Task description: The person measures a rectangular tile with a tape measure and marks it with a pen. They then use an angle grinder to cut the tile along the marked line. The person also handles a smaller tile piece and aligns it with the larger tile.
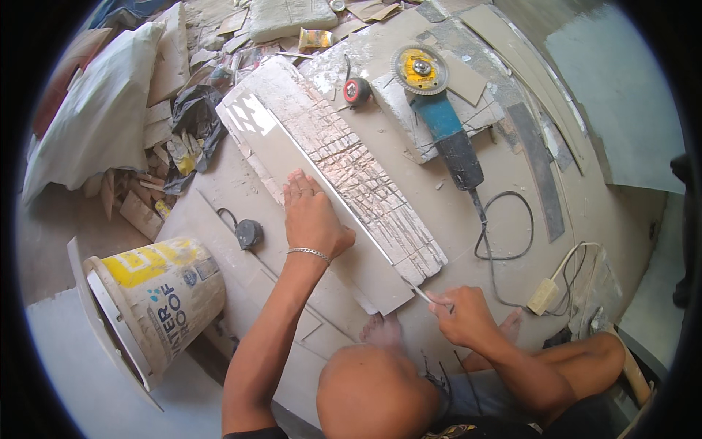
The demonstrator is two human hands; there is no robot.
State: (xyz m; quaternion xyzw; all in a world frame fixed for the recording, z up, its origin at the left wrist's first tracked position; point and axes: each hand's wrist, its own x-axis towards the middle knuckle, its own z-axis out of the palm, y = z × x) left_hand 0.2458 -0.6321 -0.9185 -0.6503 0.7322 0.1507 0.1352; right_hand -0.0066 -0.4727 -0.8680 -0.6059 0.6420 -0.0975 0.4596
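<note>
Bucket (164, 293): it lies tipped on its side at your far left, well apart from the work, so leave it there.
Tape measure (249, 233): the dark one sits on the floor just left of your left wrist, within easy reach.
Left hand (311, 216): you have it spread flat, palm down, fingers pointing away from you, pressing on the tile and gripping nothing. Keep that weight on, I'd say, so the strip can't slide while you mark.
Tile (322, 197): the long grey strip runs away from you up to the left, its far side lying along a scored, cut-up board (358, 172), its near corner just by your right hand.
Left arm: it reaches straight forward, elbow low, a bracelet at the wrist.
Right hand (461, 314): it's closed in a pinch round a thin marking tool (424, 295), tip touching the tile's near corner. Hold it steady and close to the edge for a clean line, to my eye.
Right arm: bent sharply, elbow out by your knee.
Grinder (439, 102): blue body, disc up, resting on a slab well beyond, cord trailing right.
</note>
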